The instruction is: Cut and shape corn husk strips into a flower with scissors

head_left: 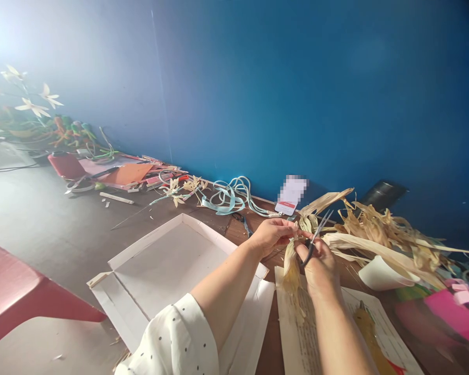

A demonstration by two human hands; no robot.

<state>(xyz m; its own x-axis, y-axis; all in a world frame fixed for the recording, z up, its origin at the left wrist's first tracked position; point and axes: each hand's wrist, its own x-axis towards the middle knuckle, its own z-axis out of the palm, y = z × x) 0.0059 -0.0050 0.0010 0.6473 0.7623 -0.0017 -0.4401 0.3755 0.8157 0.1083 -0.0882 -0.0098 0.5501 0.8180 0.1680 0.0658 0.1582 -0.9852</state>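
Your right hand [321,265] grips small scissors [316,234] with blades parted, while your left hand [271,234] pinches a dried husk strip [290,268], all at centre right of the frame. The strip hangs between both hands over a printed sheet [297,333], with a husk pile [379,229] to the right and a white tray [168,265] to the left.

craft workspace | dried husks [379,229], ribbon [229,197], handmade flowers [31,104] | blue wall [297,94]
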